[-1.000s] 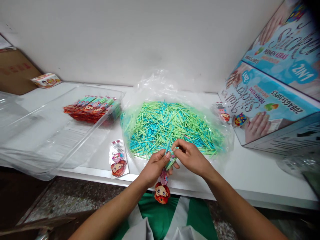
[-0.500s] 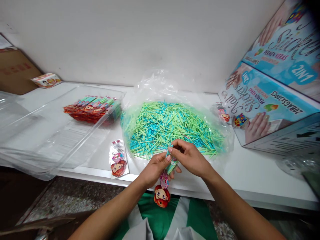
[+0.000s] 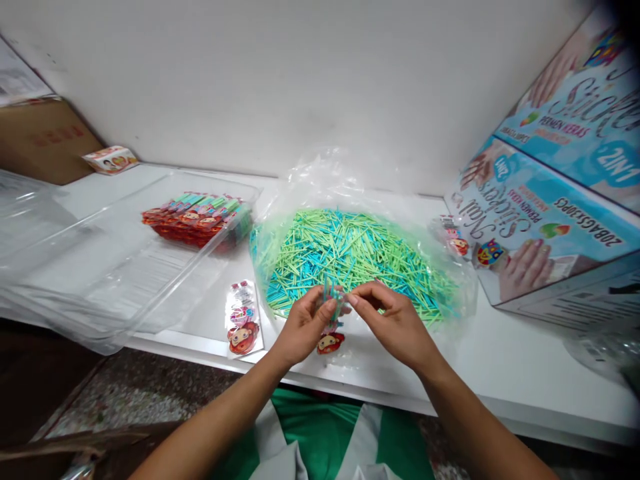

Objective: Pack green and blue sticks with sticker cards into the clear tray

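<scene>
My left hand [image 3: 306, 327] is closed round a small packet [image 3: 331, 343] with a red-haired cartoon face, and thin green and blue sticks stand up from its top. My right hand [image 3: 393, 319] is pinched at the packet's upper right edge; what lies between its fingertips is too small to make out. Behind both hands a clear plastic bag [image 3: 320, 175] lies open around a heap of green and blue sticks [image 3: 350, 253]. A flat stack of similar packets [image 3: 243, 320] rests to the left of my left hand.
A clear plastic tray [image 3: 125, 300] at the left holds a pile of filled packets [image 3: 195, 220]. Large blue boxes [image 3: 550, 207] stand at the right, with a few packets [image 3: 456, 239] beside them. A brown carton [image 3: 45, 140] and small box [image 3: 111, 160] are at the back left.
The packet has risen from over the table's front edge to above the tabletop. My right hand has shifted slightly right, away from my left. The whole view has moved a little.
</scene>
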`<state>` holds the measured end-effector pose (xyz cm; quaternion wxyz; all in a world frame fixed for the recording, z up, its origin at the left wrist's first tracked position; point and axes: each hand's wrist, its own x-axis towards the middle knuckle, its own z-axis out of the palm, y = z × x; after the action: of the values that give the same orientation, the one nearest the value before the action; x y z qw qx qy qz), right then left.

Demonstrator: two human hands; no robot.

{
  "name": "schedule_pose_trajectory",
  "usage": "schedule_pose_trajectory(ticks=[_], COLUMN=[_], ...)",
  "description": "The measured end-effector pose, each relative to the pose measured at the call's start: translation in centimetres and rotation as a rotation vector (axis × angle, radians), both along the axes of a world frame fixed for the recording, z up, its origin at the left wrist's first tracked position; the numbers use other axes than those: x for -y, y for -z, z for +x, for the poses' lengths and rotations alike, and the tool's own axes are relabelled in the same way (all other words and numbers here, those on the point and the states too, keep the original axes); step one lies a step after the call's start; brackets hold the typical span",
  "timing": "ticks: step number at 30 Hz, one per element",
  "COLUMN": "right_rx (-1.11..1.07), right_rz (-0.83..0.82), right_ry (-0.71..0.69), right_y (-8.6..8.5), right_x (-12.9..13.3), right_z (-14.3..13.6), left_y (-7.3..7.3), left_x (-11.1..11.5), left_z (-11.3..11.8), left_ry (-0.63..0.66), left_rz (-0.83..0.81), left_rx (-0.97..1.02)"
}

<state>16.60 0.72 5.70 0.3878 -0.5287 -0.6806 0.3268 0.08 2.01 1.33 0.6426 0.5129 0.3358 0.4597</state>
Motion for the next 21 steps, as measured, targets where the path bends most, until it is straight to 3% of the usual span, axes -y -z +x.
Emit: schedule_pose_trajectory(ticks=[5, 9, 15, 21], right_rx=[0.03, 0.052, 0.117, 0.101], right_rz=[0.186, 0.328, 0.293, 0.268], right_ry=[-0.072, -0.128, -0.206, -0.198], right_y=[-1.4, -2.0, -1.4, -1.2], right_x=[-0.2, -0.8, -1.4, -1.7], right_z=[-0.1, -0.2, -0.8, -1.2], left_y=[-0.4, -0.6, -0.6, -0.3], left_x=[-0.4, -0.7, -0.9, -1.1], left_z=[-1.4, -2.0, -3.0, -3.8], left_ry=[0.092, 0.069, -0.047, -0.226], left_rz=[-0.045, -0.021, 0.24, 0.663], left_rx=[0.141, 0.124, -0.026, -0.316])
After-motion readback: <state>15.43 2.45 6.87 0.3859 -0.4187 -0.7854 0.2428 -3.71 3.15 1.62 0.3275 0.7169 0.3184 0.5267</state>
